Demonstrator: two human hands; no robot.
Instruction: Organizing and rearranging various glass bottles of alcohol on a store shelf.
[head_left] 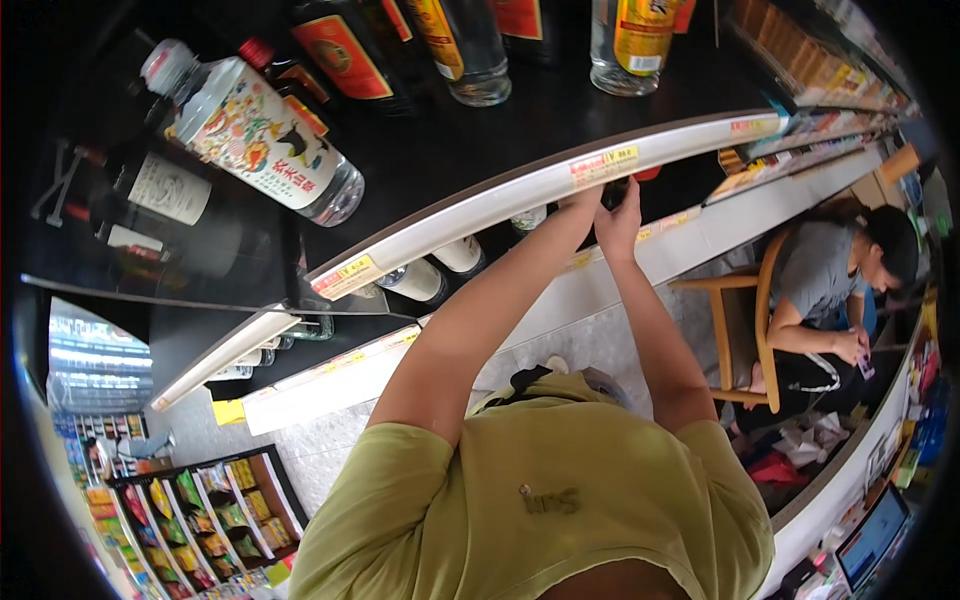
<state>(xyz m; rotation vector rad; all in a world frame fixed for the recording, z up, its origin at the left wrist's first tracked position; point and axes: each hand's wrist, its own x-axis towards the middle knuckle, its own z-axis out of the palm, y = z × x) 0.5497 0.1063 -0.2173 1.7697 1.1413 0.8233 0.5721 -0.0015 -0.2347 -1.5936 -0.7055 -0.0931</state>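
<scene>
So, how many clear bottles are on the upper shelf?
3: a flowery bottle at left, a yellow-labelled bottle at upper middle and another clear bottle to its right. Others may be hidden.

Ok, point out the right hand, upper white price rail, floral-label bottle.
Right hand (621, 214): head view, on the middle of the hand.
Upper white price rail (500, 203): head view, on its front face.
Floral-label bottle (264, 143): head view, on the middle of its label.
</scene>
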